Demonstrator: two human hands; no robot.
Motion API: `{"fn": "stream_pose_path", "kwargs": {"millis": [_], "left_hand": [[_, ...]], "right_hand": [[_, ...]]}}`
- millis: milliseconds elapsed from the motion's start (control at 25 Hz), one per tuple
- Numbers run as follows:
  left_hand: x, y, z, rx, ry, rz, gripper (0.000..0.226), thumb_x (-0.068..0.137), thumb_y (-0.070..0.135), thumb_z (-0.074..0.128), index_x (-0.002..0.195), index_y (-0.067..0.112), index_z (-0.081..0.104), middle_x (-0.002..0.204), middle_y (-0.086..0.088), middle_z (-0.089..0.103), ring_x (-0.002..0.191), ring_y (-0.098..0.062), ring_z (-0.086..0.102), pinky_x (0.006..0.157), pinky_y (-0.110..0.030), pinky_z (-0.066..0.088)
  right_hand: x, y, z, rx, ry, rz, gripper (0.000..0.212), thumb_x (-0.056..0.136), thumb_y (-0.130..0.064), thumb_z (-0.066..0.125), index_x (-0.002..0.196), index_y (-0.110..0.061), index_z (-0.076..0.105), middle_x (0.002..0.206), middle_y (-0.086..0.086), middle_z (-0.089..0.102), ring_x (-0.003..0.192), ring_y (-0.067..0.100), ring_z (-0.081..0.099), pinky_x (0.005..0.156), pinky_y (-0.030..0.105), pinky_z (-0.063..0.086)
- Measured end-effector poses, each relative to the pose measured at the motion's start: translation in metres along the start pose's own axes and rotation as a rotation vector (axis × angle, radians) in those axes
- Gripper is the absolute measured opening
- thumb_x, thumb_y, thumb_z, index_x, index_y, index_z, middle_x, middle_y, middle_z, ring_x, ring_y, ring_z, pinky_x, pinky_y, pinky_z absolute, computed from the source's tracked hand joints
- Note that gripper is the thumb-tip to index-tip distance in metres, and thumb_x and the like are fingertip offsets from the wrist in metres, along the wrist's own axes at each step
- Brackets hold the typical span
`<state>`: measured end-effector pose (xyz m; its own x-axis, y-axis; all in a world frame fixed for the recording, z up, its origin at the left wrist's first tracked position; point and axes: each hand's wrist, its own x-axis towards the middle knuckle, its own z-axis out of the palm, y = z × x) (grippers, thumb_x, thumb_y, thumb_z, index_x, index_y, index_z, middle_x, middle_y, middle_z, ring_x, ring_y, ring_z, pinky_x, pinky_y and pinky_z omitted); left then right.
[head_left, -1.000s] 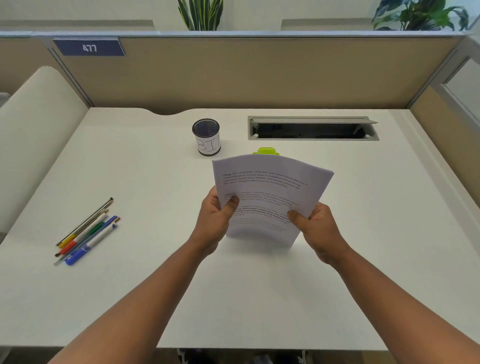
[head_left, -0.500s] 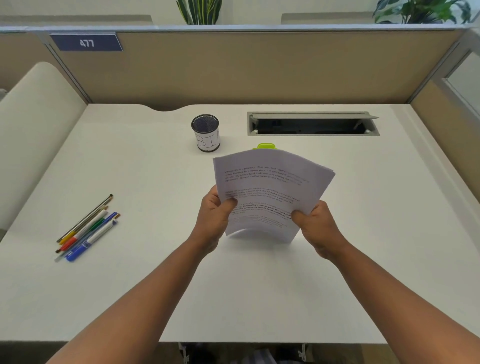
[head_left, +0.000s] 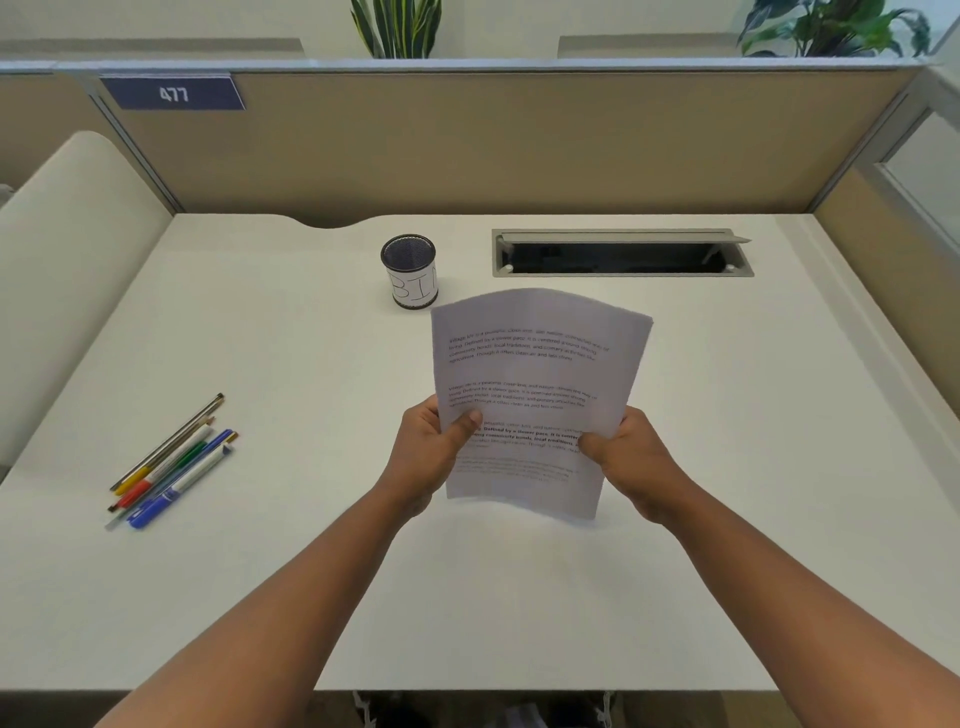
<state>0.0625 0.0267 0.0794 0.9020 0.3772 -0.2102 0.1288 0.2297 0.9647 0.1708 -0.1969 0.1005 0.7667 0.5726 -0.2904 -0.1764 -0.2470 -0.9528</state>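
Paper stack (head_left: 535, 384): printed sheets, bowed, held above counter (head_left: 311, 364), top left corner just right of mesh cup (head_left: 410, 273), on near side. Left hand (head_left: 431, 457) clamps left edge, thumb on printed face; right hand (head_left: 631, 462) clamps right edge likewise. Mesh cup: upright, labelled "BIN", dark mesh bottom visible inside. Cable tray (head_left: 621, 253) right of cup: lid raised, interior dark, contents indistinct. Pens (head_left: 171, 462) well left of cup, loose on counter.

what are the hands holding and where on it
Both hold the printed paper by its lower half: the left hand pinches the left edge, the right hand the right edge, thumbs on the front.
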Motion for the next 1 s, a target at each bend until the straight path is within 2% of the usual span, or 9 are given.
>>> {"fn": "stream_pose_path", "kwargs": {"millis": [120, 200, 320, 440, 640, 760, 880, 960, 1000], "left_hand": [[0.002, 0.000, -0.004, -0.074, 0.127, -0.077, 0.014, 0.096, 0.013, 0.067, 0.106, 0.018, 0.074, 0.108, -0.007, 0.078, 0.101, -0.030, 0.074, 0.079, -0.038, 0.059], [0.006, 0.001, -0.006, -0.232, 0.238, -0.160, 0.019, 0.096, 0.009, 0.064, 0.113, 0.016, 0.070, 0.111, -0.006, 0.077, 0.102, -0.028, 0.073, 0.082, -0.044, 0.059], [0.010, 0.003, -0.003, -0.512, 0.351, -0.251, 0.025, 0.097, 0.002, 0.058, 0.114, 0.018, 0.067, 0.110, -0.005, 0.077, 0.095, -0.024, 0.075, 0.073, -0.042, 0.061], [0.009, 0.002, 0.010, -0.621, 0.377, -0.281, 0.029, 0.097, 0.000, 0.058, 0.117, 0.020, 0.065, 0.113, -0.007, 0.077, 0.100, -0.026, 0.072, 0.078, -0.045, 0.061], [0.007, -0.003, 0.023, -0.658, 0.311, -0.292, 0.033, 0.097, 0.001, 0.058, 0.125, 0.019, 0.063, 0.118, -0.009, 0.075, 0.104, -0.027, 0.073, 0.080, -0.045, 0.061], [0.010, -0.002, 0.012, -0.528, 0.358, -0.284, 0.045, 0.094, 0.001, 0.064, 0.135, 0.018, 0.054, 0.132, -0.013, 0.067, 0.102, -0.024, 0.071, 0.077, -0.038, 0.057], [0.020, 0.005, -0.026, -0.129, 0.489, -0.131, 0.097, 0.087, 0.014, 0.077, 0.157, 0.029, 0.011, 0.162, -0.008, 0.032, 0.133, -0.021, 0.047, 0.099, -0.037, 0.042], [0.027, 0.017, -0.054, 0.096, 0.364, -0.035, 0.113, 0.078, 0.029, 0.086, 0.157, 0.039, 0.006, 0.164, -0.001, 0.023, 0.145, -0.017, 0.030, 0.110, -0.041, 0.034], [0.030, 0.024, -0.065, 0.123, 0.239, -0.021, 0.111, 0.073, 0.033, 0.089, 0.155, 0.039, 0.014, 0.161, 0.001, 0.031, 0.144, -0.017, 0.036, 0.110, -0.044, 0.038]], "right_hand": [[-0.001, 0.003, -0.011, 0.138, -0.077, 0.057, 0.036, 0.090, 0.006, 0.060, 0.116, -0.016, 0.070, 0.113, 0.004, 0.077, 0.101, 0.022, 0.074, 0.079, 0.031, 0.059], [-0.005, 0.008, -0.012, 0.263, -0.079, 0.125, 0.032, 0.084, 0.001, 0.071, 0.114, -0.011, 0.070, 0.114, 0.010, 0.076, 0.097, 0.025, 0.073, 0.078, 0.034, 0.058], [-0.013, 0.023, 0.005, 0.539, -0.062, 0.227, 0.036, 0.073, -0.005, 0.075, 0.108, -0.015, 0.072, 0.112, 0.011, 0.073, 0.088, 0.023, 0.071, 0.076, 0.033, 0.058], [-0.017, 0.029, 0.036, 0.770, -0.007, 0.187, 0.041, 0.079, -0.002, 0.071, 0.117, -0.018, 0.068, 0.120, 0.006, 0.073, 0.101, 0.022, 0.072, 0.081, 0.037, 0.059], [-0.006, 0.022, 0.052, 0.713, 0.204, 0.077, 0.035, 0.092, 0.006, 0.062, 0.120, -0.017, 0.065, 0.118, 0.004, 0.075, 0.108, 0.021, 0.071, 0.081, 0.037, 0.060], [0.000, 0.017, 0.032, 0.569, 0.255, 0.060, 0.029, 0.093, 0.006, 0.061, 0.112, -0.015, 0.068, 0.113, 0.006, 0.076, 0.105, 0.026, 0.072, 0.086, 0.043, 0.059], [0.003, 0.014, -0.001, 0.383, 0.222, 0.030, 0.027, 0.092, 0.006, 0.062, 0.111, -0.013, 0.069, 0.117, 0.012, 0.074, 0.106, 0.030, 0.071, 0.091, 0.047, 0.057], [0.003, 0.012, -0.020, 0.290, 0.147, 0.012, 0.030, 0.091, 0.006, 0.064, 0.113, -0.015, 0.070, 0.118, 0.012, 0.074, 0.109, 0.031, 0.070, 0.090, 0.046, 0.057], [0.003, 0.011, -0.028, 0.264, 0.099, 0.007, 0.032, 0.090, 0.006, 0.065, 0.113, -0.016, 0.070, 0.117, 0.011, 0.074, 0.109, 0.030, 0.070, 0.087, 0.044, 0.058]]}}
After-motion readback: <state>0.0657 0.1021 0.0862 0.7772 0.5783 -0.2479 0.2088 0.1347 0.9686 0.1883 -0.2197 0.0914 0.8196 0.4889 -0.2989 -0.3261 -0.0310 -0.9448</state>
